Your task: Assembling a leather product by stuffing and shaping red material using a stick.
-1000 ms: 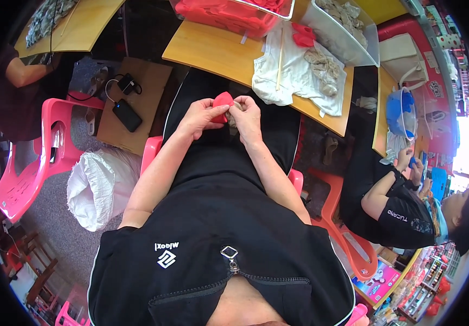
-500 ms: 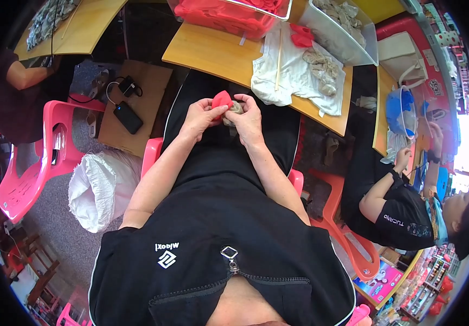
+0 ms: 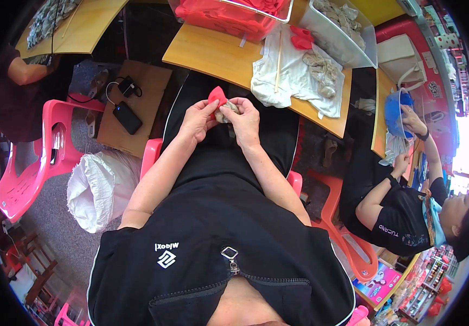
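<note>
My left hand (image 3: 197,118) and my right hand (image 3: 243,120) meet over my lap, just in front of the wooden table (image 3: 212,51). The left hand pinches a small red fabric piece (image 3: 217,96). A wad of grey stuffing (image 3: 227,112) sits between both hands, gripped by the right one and pressed against the red piece. On the table beyond lie a white cloth (image 3: 291,76), more grey stuffing (image 3: 323,66) and another red piece (image 3: 301,38).
A red-filled clear bin (image 3: 229,13) and a white bin of stuffing (image 3: 340,24) stand at the table's far edge. A person in black (image 3: 403,212) sits at my right with a blue bowl (image 3: 396,108). Pink chairs (image 3: 33,157), a white sack (image 3: 101,187) and a phone (image 3: 127,117) are at my left.
My hands have stayed together at the lap, working the red piece and the stuffing with small finger movements. The person at the right has raised a hand to the blue bowl.
</note>
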`<control>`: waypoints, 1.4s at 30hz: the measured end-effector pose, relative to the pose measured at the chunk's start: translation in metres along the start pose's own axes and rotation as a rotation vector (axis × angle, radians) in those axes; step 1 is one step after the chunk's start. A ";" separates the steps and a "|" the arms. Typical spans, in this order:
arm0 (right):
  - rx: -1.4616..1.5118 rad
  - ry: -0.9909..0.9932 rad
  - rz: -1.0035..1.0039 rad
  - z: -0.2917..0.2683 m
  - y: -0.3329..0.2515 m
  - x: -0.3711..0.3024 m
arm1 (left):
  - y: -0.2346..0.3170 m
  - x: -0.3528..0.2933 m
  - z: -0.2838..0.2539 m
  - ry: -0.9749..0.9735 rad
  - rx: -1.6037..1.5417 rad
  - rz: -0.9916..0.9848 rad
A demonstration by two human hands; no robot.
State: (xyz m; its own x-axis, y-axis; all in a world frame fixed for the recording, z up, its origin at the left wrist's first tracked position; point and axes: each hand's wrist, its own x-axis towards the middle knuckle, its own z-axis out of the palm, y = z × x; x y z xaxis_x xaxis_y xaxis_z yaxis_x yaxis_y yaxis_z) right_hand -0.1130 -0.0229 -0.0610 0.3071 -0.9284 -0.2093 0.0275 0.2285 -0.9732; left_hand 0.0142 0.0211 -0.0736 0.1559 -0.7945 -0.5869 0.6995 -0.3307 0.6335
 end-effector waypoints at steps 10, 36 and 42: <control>-0.454 0.004 -0.361 0.005 -0.008 -0.009 | -0.002 0.004 -0.003 0.013 -0.156 0.026; -0.625 -0.318 -0.484 -0.035 -0.075 -0.019 | 0.032 -0.008 -0.008 -0.473 -0.441 -0.461; -0.090 -0.288 -0.096 -0.040 -0.042 -0.010 | 0.054 -0.031 0.012 -0.503 0.069 -0.279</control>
State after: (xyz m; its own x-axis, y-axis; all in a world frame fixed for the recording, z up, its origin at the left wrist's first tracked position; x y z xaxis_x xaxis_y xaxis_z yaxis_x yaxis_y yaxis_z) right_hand -0.1556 -0.0353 -0.0218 0.5642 -0.8204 -0.0925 -0.0112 0.1044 -0.9945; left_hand 0.0394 0.0221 -0.0149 -0.3900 -0.8115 -0.4352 0.6170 -0.5812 0.5306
